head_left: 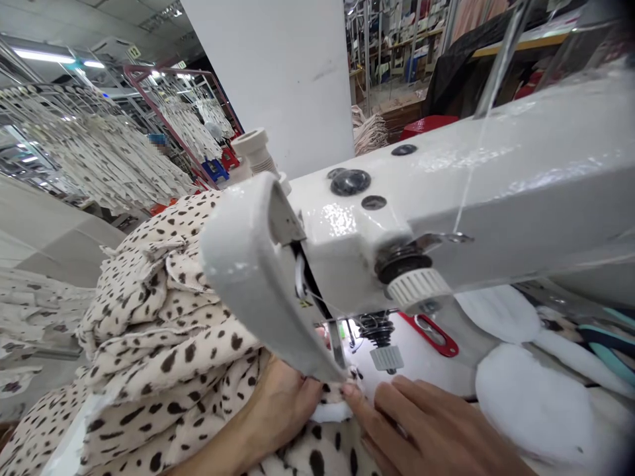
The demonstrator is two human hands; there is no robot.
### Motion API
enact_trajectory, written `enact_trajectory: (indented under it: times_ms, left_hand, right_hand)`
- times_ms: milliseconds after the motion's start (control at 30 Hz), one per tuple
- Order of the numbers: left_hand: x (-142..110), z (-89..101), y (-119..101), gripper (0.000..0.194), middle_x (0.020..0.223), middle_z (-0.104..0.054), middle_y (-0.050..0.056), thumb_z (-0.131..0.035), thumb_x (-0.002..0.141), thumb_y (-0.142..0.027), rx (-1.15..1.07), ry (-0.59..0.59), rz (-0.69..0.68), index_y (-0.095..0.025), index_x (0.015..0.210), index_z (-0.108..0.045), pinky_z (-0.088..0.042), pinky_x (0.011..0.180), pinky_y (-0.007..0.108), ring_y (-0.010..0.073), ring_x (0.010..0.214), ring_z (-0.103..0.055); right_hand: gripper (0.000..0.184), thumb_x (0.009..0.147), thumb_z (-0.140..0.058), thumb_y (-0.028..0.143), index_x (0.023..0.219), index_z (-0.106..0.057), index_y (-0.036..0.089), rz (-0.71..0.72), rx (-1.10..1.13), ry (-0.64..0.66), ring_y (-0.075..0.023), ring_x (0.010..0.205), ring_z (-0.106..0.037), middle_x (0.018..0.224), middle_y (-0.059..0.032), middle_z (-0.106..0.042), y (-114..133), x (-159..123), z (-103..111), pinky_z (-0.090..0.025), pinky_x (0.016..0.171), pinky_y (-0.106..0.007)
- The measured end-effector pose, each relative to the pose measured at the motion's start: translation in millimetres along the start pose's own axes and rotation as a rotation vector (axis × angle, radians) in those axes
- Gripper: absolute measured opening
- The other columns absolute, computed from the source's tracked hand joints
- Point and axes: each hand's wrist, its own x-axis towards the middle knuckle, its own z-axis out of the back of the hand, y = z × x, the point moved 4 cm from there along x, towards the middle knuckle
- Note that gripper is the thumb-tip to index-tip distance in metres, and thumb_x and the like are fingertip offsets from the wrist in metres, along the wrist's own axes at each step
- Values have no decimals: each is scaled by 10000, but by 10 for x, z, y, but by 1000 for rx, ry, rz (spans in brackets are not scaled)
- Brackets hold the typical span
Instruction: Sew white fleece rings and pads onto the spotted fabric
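A large bundle of cream fabric with dark brown spots [169, 344] is heaped on the left and runs under the white sewing machine's arm [446, 198]. My left hand [282, 403] is pressed into the folds just below the machine's curved white end cover [248, 277], its fingers hidden by cloth. My right hand [426, 430] reaches in from the lower right, its fingertips on the fabric's edge beside a strip of white padding [330, 413]. The needle area is mostly hidden behind the end cover. Several white rounded pads [533, 403] lie to the right.
A red oval-slotted item [429, 334] lies on the machine's white bed. Teal and black strips [608, 347] lie at the far right. Racks of hanging spotted garments [84, 145] fill the back left, beside a white column [268, 79].
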Motion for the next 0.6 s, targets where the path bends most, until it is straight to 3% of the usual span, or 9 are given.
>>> enact_trajectory:
  times_ms: [233,367,600]
  left_hand:
    - [61,15,-39,127,790,-615,-3,-500,893,-224,-284,45,148,-206,818,-601,-515,735,219,140,766,-593]
    - [73,78,22,135,787,-662,15,-621,829,-335,-317,-31,241,-202,823,-638,-550,755,269,177,788,-640]
    - [107,109,-34,136,751,-661,18,-570,847,-320,-222,-83,131,-213,802,-641,-561,741,284,169,721,-637]
  right_hand:
    - [361,910,-411,71,1208,-599,150,22,-64,12,-145,719,-644,815,-13,-670,29,-31,-50,-510,675,-301]
    - [331,958,-376,112,1195,-601,162,9,-59,-10,-136,704,-641,793,-12,-667,34,1,1,-497,657,-289]
    - [347,938,-396,99,1212,-600,159,12,-60,-5,-133,711,-643,796,-8,-664,43,-32,-8,-507,674,-296]
